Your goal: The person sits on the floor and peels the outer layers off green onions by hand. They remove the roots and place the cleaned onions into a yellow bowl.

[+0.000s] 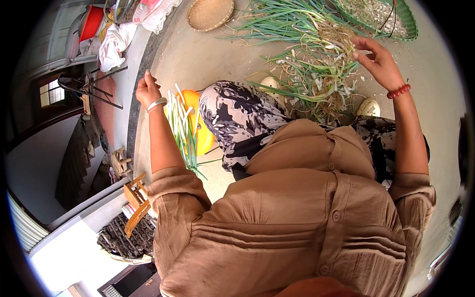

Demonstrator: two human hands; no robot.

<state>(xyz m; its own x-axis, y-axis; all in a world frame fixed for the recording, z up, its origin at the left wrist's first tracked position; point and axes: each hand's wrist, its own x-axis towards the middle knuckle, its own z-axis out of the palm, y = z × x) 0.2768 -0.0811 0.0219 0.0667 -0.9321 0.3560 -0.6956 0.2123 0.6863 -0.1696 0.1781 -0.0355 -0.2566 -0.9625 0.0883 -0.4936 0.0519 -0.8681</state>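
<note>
My right hand point(378, 61), with a red bead bracelet at the wrist, reaches to the root ends of a pile of green onions point(282, 26) on the floor. Its thumb and fingers are apart beside the tangled roots, with no stalk plainly held. More onions and peeled leaf scraps point(319, 83) are heaped between my shoes. Off to the left, my left hand point(147, 89) is raised, thumb pointing away and fingers partly curled; no object shows in it. Cleaned green onions point(182, 126) lie by my left forearm across an orange-yellow plastic stool point(202, 130).
A round woven basket point(210, 15) rests at the top. Top right, a green basket point(412, 26) with a thin handle contains pale scraps. Along the left are a white bag point(115, 44), a black folding frame point(100, 89), a wooden chair point(137, 193) and a tray of dark sticks point(126, 237).
</note>
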